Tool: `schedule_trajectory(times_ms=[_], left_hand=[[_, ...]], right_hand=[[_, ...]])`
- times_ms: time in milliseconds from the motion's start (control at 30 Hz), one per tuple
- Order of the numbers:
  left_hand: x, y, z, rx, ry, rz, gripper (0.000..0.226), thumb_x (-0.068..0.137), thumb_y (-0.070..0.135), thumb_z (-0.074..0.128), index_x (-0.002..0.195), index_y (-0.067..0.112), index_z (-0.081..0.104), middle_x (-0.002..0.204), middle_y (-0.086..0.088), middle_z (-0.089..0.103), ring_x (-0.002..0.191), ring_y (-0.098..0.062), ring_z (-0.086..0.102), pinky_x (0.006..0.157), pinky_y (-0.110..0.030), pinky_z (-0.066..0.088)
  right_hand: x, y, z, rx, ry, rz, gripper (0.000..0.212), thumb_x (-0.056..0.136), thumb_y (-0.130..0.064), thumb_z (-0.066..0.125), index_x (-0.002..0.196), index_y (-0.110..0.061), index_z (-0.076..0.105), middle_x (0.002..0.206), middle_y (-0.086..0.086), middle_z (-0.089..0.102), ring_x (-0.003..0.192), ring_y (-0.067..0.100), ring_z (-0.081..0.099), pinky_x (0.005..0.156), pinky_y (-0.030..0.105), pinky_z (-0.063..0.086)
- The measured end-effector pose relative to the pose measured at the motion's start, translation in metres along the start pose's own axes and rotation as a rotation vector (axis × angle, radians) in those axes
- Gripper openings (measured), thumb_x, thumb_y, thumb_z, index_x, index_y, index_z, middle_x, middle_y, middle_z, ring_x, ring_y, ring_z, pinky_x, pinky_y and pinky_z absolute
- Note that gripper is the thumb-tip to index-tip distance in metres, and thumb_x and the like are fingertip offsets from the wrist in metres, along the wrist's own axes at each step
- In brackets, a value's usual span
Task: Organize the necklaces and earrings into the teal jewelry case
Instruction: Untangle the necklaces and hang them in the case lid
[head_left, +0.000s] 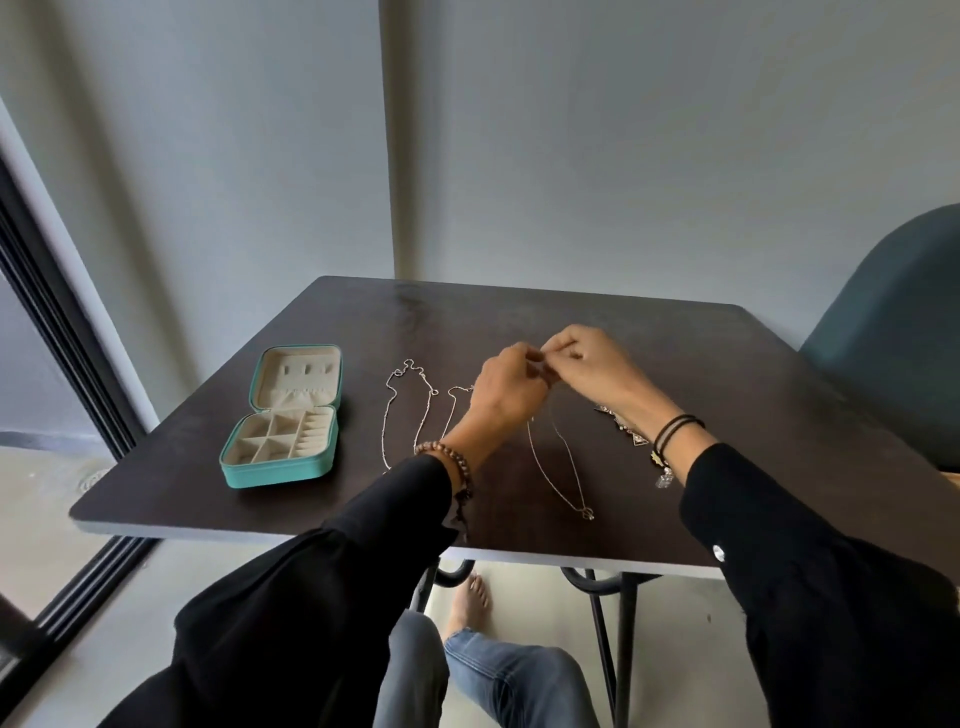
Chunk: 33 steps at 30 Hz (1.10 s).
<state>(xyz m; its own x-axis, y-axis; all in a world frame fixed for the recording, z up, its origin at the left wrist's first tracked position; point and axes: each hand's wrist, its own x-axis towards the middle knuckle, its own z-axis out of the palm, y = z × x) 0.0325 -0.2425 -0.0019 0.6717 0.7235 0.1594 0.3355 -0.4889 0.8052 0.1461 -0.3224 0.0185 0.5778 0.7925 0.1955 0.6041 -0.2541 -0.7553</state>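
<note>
Teal jewelry case (275, 474) lies open, lid tipped back, on the left part of the dark table (753, 395). Left hand (506, 395) and right hand (587, 364) meet over table centre, fingers curled, both pinching the far end of a thin chain necklace (560, 470). Its loop trails toward the near edge. Other chains (410, 410) lie between case and left hand. A small jewelry cluster (631, 436), probably earrings, sits just beside the right wrist.

Both arms are stretched forward. The left hand (511, 387) and right hand (589, 366) are held together, fingertips touching, with a thin chain (560, 470) pinched between the curled fingers.
</note>
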Motion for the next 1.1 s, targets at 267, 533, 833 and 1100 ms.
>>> schedule_trajectory(times_ms=[267, 533, 833, 1100], left_hand=[[-0.014, 0.007, -0.032, -0.261, -0.091, 0.069, 0.015, 0.092, 0.027, 0.073, 0.094, 0.012, 0.075, 0.084, -0.008, 0.076, 0.089, -0.023, 0.074, 0.09, -0.025, 0.055], [-0.039, 0.018, -0.049, -0.468, -0.078, 0.111, 0.021, 0.094, 0.019, 0.071, 0.101, -0.001, 0.071, 0.08, -0.003, 0.068, 0.077, -0.013, 0.068, 0.073, -0.011, 0.051], [-0.063, 0.016, -0.038, -0.582, -0.119, 0.112, 0.021, 0.095, 0.016, 0.069, 0.103, -0.003, 0.069, 0.088, -0.007, 0.066, 0.083, -0.019, 0.07, 0.088, -0.022, 0.055], [-0.089, 0.0, -0.011, -0.669, -0.163, 0.011, 0.024, 0.103, 0.017, 0.056, 0.087, 0.002, 0.067, 0.08, -0.006, 0.066, 0.069, -0.011, 0.067, 0.073, -0.015, 0.056]], right_hand=[[-0.024, -0.027, -0.028, 0.469, -0.039, 0.074, 0.014, 0.096, -0.004, 0.059, 0.102, 0.002, 0.07, 0.078, 0.007, 0.062, 0.069, 0.016, 0.059, 0.078, 0.034, 0.061], [-0.05, -0.042, -0.043, 0.205, -0.175, 0.064, 0.031, 0.099, -0.03, 0.057, 0.079, -0.009, 0.067, 0.058, -0.008, 0.035, 0.049, 0.008, 0.028, 0.043, 0.018, 0.024], [-0.06, -0.057, -0.06, 0.663, -0.117, 0.084, 0.031, 0.098, -0.029, 0.063, 0.072, -0.019, 0.048, 0.058, -0.006, 0.035, 0.047, 0.01, 0.026, 0.045, 0.023, 0.022], [-0.06, -0.072, -0.079, 0.791, -0.117, 0.057, 0.018, 0.1, -0.027, 0.059, 0.093, -0.011, 0.064, 0.06, -0.006, 0.043, 0.045, 0.006, 0.026, 0.04, 0.019, 0.016]])
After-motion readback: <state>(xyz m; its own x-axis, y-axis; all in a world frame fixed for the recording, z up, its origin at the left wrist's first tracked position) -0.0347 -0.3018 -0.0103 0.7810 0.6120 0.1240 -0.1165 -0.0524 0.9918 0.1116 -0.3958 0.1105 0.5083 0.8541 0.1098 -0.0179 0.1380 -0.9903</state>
